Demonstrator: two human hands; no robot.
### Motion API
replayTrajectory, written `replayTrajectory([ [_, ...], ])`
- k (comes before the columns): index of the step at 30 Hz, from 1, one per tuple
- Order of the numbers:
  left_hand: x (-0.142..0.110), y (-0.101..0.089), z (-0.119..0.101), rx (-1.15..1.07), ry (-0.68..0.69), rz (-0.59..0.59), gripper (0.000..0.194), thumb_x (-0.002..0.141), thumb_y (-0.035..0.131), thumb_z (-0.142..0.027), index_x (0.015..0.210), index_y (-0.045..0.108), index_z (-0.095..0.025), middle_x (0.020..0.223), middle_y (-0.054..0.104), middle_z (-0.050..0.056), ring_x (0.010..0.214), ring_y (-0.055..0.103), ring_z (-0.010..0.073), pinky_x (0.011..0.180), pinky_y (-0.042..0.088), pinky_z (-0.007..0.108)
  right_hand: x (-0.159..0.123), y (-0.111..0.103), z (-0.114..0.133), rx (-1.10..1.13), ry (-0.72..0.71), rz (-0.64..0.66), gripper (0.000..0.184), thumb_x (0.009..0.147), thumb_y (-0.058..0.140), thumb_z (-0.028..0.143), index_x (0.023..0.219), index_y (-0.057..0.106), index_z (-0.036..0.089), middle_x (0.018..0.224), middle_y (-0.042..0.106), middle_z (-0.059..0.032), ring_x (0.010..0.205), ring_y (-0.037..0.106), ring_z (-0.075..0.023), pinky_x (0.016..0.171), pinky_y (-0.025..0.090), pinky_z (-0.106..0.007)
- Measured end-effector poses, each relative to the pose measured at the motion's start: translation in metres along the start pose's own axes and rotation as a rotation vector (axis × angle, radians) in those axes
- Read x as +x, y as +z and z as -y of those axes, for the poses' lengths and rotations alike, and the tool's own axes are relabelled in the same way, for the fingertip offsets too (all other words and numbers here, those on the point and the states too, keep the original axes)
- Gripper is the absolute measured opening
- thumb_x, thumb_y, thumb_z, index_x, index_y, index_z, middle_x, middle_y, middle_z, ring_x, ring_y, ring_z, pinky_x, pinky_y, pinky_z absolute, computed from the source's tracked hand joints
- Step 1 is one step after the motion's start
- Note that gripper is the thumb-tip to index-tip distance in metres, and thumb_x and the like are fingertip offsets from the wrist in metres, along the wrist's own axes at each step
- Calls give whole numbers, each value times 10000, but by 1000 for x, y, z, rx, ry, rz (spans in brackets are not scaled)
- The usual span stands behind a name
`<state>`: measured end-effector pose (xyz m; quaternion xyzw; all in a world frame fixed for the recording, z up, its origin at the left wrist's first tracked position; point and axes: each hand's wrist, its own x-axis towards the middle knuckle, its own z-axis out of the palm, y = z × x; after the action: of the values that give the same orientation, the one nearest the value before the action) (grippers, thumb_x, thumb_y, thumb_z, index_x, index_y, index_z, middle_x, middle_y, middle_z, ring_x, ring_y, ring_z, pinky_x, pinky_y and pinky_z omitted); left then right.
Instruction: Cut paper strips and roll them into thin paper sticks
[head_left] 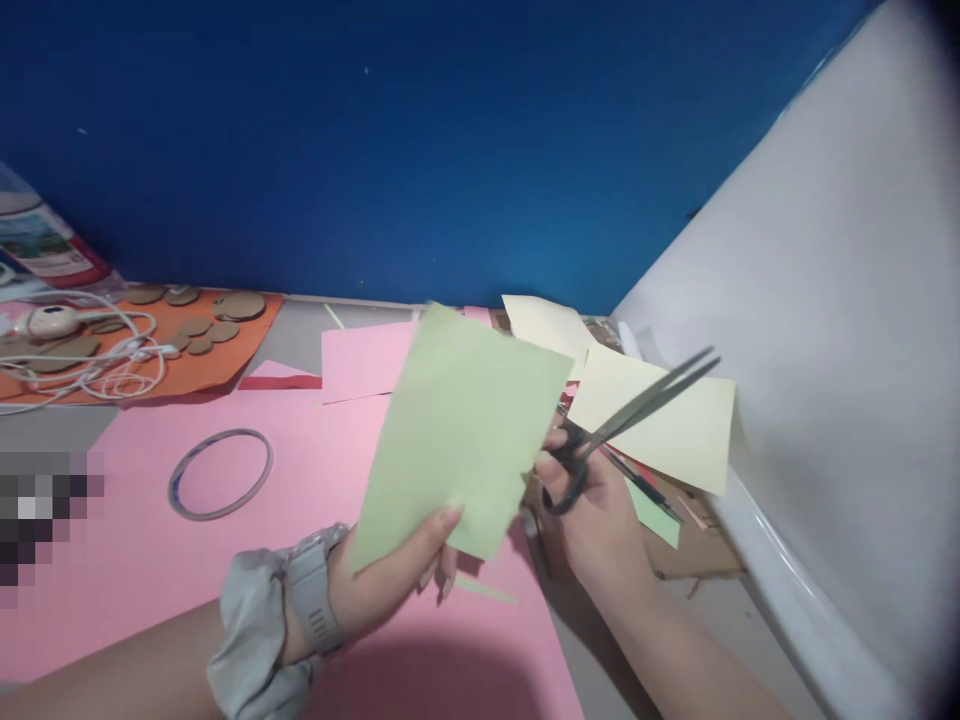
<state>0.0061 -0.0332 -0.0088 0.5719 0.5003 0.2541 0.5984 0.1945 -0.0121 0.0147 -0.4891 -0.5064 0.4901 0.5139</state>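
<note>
- While I watch from afar, my left grip (397, 585) at seven o'clock pinches the green sheet (465, 430) at centre.
- My right grip (604, 515), nearer five, holds scissors (602, 437), blades toward two.
- A ring (202, 517) lies on pink paper (322, 450) at eight.
- Brown cutouts (240, 306) rest on orange paper (210, 372) at nine.

Pale green paper sheet (465, 430), unfolded, held tilted, black-handled scissors (622, 419) just beside it, blades slightly parted, pointing up-right
</note>
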Motion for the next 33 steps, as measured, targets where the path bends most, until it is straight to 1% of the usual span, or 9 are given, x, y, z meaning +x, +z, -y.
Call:
replayTrajectory([
  [2, 5, -3, -3, -14, -7, -138, 646, 876, 308, -560, 403, 535, -184, 375, 452, -18, 389, 437, 96, 520, 410, 214, 0, -2, 3, 94, 0, 105, 265, 874, 471, 477, 902, 531, 221, 703, 549, 18, 642, 525, -120, 605, 430, -242],
  [4, 10, -7, -6, -66, 6, -248, 656, 880, 279, -570, 402, 512, -186, 360, 451, -16, 365, 425, 95, 493, 399, 222, 0, -3, 10, 125, 77, 338, 399, 852, 424, 574, 924, 517, 193, 674, 531, 9, 571, 492, -113, 531, 398, -240],
  [7, 16, -12, -8, -187, 102, -331, 631, 894, 272, -548, 416, 479, -190, 363, 442, -21, 360, 437, 98, 459, 390, 224, -2, -3, 21, 118, 293, 723, 496, 817, 414, 635, 896, 496, 153, 676, 534, -22, 530, 486, -112, 489, 386, -245],
  [9, 18, -14, -8, -244, 143, -364, 625, 902, 272, -533, 415, 462, -188, 356, 414, -25, 351, 432, 97, 437, 383, 222, -2, -2, 24, 111, 405, 873, 505, 813, 412, 642, 858, 483, 144, 648, 520, -22, 491, 477, -106, 445, 375, -231],
  [10, 18, -14, -8, -256, 148, -373, 625, 905, 268, -528, 416, 456, -188, 353, 402, -26, 350, 431, 96, 429, 381, 220, -2, -2, 24, 102, 432, 902, 506, 812, 410, 644, 849, 477, 143, 636, 511, -18, 474, 472, -102, 420, 365, -219],
  [15, 17, -13, -10, -299, 166, -414, 598, 906, 288, -516, 434, 445, -184, 363, 390, -30, 347, 417, 86, 395, 368, 205, 0, -2, 22, 18, 427, 868, 470, 856, 365, 603, 857, 473, 145, 657, 503, -15, 468, 473, -86, 404, 343, -190],
  [19, 16, -12, -11, -319, 154, -407, 588, 911, 279, -514, 457, 455, -184, 366, 387, -34, 344, 406, 88, 384, 359, 207, 0, -2, 27, -23, 488, 897, 431, 850, 414, 575, 877, 474, 148, 670, 507, -11, 483, 473, -87, 443, 377, -204],
  [22, 16, -12, -11, -328, 152, -410, 590, 914, 279, -509, 453, 451, -183, 364, 382, -36, 343, 400, 86, 393, 361, 209, 0, -1, 28, -46, 518, 905, 447, 847, 393, 594, 883, 471, 156, 669, 509, -8, 478, 473, -84, 443, 375, -198],
  [33, 17, -12, -11, -362, 151, -397, 594, 909, 274, -524, 454, 451, -186, 363, 375, -35, 331, 389, 92, 370, 350, 222, -1, -2, 27, -39, 495, 902, 464, 846, 403, 591, 895, 495, 140, 688, 528, -23, 487, 481, -85, 440, 378, -198],
])
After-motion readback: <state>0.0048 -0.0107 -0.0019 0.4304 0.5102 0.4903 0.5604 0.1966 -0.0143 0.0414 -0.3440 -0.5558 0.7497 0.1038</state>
